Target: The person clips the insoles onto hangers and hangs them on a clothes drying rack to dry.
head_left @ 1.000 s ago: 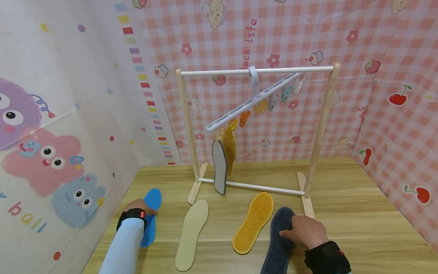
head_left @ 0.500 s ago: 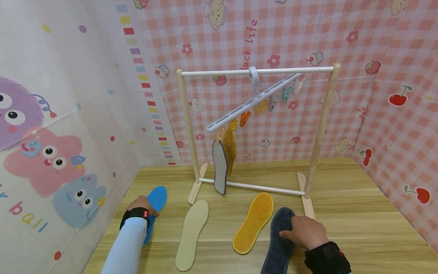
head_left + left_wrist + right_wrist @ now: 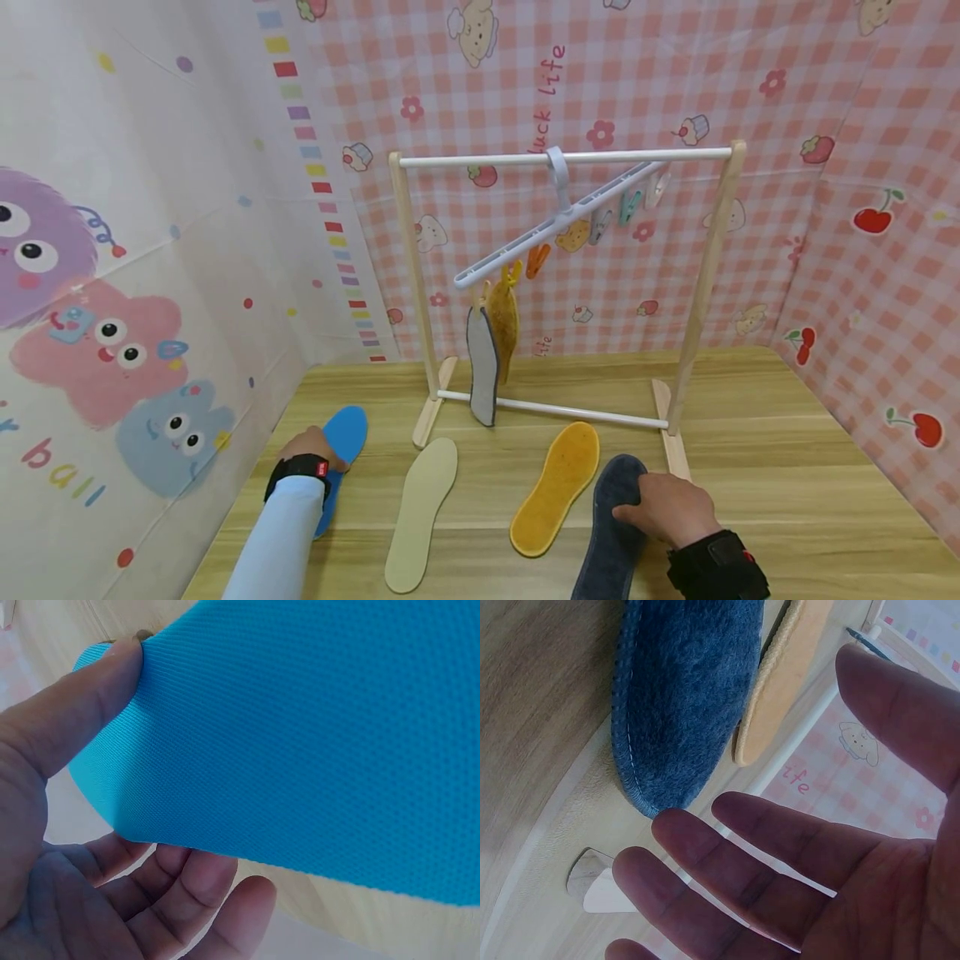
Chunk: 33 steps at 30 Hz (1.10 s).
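Observation:
A bright blue insole (image 3: 347, 435) lies at the table's left, and my left hand (image 3: 306, 450) grips it by its edges. In the left wrist view the thumb is on one edge of the blue insole (image 3: 285, 750) and the fingers are along the other. To the right, my right hand (image 3: 670, 506) is over the edge of a dark navy fuzzy insole (image 3: 611, 525). Its fingers (image 3: 727, 855) look extended in the right wrist view, by the rounded end of the navy insole (image 3: 690, 697). Between the hands lie a pale cream insole (image 3: 422, 512) and a yellow insole (image 3: 557, 487).
Behind them stands a wood and white drying rack (image 3: 705, 292). From its top bar a light-purple clip hanger (image 3: 562, 218) hangs slanted. Clips hold a grey insole (image 3: 482, 367) and a mustard insole (image 3: 504, 321). An orange clip (image 3: 537, 260) and several others hang without insoles.
My left hand has shifted slightly right, swinging the blue insole's far end to the right. The right hand and the hanging things look the same.

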### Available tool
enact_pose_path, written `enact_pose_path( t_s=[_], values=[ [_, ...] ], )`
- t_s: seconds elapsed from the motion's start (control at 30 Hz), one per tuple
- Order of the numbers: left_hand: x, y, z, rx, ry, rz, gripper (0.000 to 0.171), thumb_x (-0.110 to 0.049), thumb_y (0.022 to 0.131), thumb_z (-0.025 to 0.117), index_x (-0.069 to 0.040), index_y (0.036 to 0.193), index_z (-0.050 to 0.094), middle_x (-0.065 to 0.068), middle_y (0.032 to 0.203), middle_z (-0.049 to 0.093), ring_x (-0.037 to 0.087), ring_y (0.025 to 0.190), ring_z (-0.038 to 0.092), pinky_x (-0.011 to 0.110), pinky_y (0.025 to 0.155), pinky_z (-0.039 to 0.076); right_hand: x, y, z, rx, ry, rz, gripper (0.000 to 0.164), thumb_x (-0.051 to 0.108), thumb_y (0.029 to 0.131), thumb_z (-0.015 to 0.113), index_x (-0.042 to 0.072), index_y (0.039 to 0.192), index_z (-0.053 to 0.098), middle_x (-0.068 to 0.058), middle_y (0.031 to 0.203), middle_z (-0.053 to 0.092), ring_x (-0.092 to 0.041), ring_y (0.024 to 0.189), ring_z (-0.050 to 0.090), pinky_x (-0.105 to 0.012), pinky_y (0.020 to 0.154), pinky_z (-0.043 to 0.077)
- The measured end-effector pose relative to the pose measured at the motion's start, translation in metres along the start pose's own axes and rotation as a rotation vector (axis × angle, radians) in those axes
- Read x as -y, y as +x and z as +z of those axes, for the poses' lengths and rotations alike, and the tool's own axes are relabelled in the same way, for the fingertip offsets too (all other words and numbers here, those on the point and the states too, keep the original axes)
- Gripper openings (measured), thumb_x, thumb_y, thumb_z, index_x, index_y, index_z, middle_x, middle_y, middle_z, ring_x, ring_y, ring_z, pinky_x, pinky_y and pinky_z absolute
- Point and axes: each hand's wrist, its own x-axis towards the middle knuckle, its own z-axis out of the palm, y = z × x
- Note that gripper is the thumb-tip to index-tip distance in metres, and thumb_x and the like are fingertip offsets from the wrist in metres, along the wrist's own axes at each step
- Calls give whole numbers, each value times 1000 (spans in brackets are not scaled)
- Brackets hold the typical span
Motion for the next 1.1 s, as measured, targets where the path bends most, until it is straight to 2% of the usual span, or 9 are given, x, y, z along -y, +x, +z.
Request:
enact_pose_path(
  t_s=[0.2, 0.37, 0.53, 0.67, 0.9, 1.1],
  values=[
    [0, -1, 1, -50, -15, -10, 64, -24, 81, 81, 20, 116, 51, 33, 101, 63, 43, 91, 64, 53, 80, 52, 0, 0, -1, -1, -8, -8, 54, 46, 85, 73, -4, 102, 66, -10, 87, 65, -23, 73, 59, -46, 66, 50],
    [1, 0, 1, -83, -32, -7, 56, -21, 82, 80, 19, 112, 54, 31, 96, 64, 40, 83, 64, 53, 76, 53, 1, 1, -1, 1, -11, -9, 56, 47, 85, 73, -5, 105, 66, -14, 92, 67, -25, 77, 61, -48, 68, 51],
    [-1, 1, -2, -80, -43, 5, 49, -18, 82, 80, 17, 108, 58, 29, 93, 66, 37, 79, 63, 53, 74, 53, 2, 1, -3, 4, -12, -14, 56, 47, 85, 73, -5, 105, 67, -13, 90, 66, -25, 76, 62, -47, 67, 51],
    [-4, 4, -3, -71, -8, 23, 40, -16, 82, 79, 14, 104, 64, 24, 91, 67, 32, 76, 61, 50, 71, 53, 4, 1, -4, 10, -6, -4, 52, 45, 85, 74, -3, 103, 67, -10, 87, 65, -23, 73, 60, -45, 65, 51],
    [-11, 0, -8, -65, -6, 40, 22, -8, 89, 64, 11, 101, 66, 21, 87, 66, 31, 74, 59, 48, 67, 51, 5, 0, -4, 14, -7, -14, 56, 46, 85, 74, -5, 107, 66, -13, 91, 67, -25, 77, 62, -47, 68, 51],
    [-16, -6, -14, -107, -33, 88, 17, -1, 89, 58, 12, 95, 67, 24, 87, 67, 32, 74, 63, 51, 69, 52, 6, 0, -4, 18, -1, -7, 57, 46, 85, 74, -5, 110, 66, -14, 95, 67, -26, 79, 63, -48, 69, 52]
  ],
)
